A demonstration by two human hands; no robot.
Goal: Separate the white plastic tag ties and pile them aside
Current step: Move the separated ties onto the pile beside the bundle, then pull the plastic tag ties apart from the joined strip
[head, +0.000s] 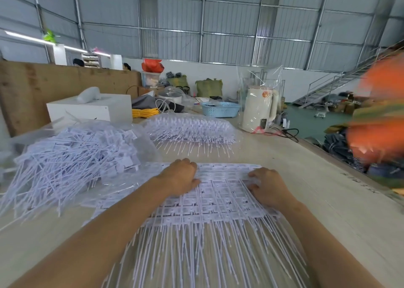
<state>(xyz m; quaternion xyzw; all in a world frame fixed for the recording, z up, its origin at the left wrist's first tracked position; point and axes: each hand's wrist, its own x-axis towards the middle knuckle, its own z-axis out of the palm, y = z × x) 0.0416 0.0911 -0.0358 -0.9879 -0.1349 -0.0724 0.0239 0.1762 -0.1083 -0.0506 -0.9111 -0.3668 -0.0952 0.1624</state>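
Your left hand [182, 174] and right hand [267, 187] lie knuckles-up with fingers curled onto the far edge of the joined sheet of tag ties [209, 202]; whether they pinch it, you cannot tell. You seem about to tear off a row, bound for the loose pile [72, 156] leftward. Fingertips are hidden.

Joined ties [209, 209]: white sheet, flat on the desk [328, 200], thin tails toward the person.
Loose ties [65, 156]: tangled white pile, left side.
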